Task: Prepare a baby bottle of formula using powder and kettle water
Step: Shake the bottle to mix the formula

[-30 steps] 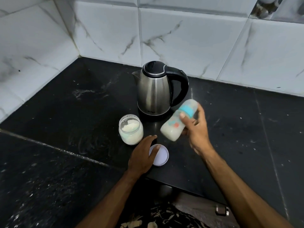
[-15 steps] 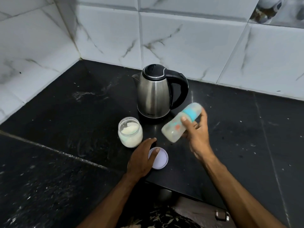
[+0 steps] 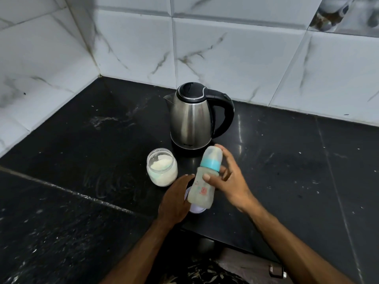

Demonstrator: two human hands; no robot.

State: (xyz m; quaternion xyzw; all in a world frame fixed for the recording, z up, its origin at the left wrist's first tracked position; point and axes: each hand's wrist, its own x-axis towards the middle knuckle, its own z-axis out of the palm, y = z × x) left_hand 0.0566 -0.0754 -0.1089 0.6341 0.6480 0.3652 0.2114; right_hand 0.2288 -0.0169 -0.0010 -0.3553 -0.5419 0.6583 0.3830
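My right hand [image 3: 229, 181] holds the baby bottle [image 3: 205, 181], capped with a teal ring and filled with milky liquid, nearly upright above the counter. My left hand [image 3: 176, 199] rests flat on the black counter [image 3: 82, 160] beside a white jar lid [image 3: 196, 210], which the bottle partly hides. An open glass jar of white powder [image 3: 162, 167] stands just left of the bottle. The steel kettle [image 3: 194, 117] with a black handle sits behind them.
White marble-patterned tiles [image 3: 225, 54] wall the counter at the back and left. The counter's front edge runs close under my arms. Patterned fabric [image 3: 205, 273] shows below that edge.
The bottle in my right hand has swung from tilted toward the right to nearly upright and shifted left, over the lid. My left hand has stayed in place.
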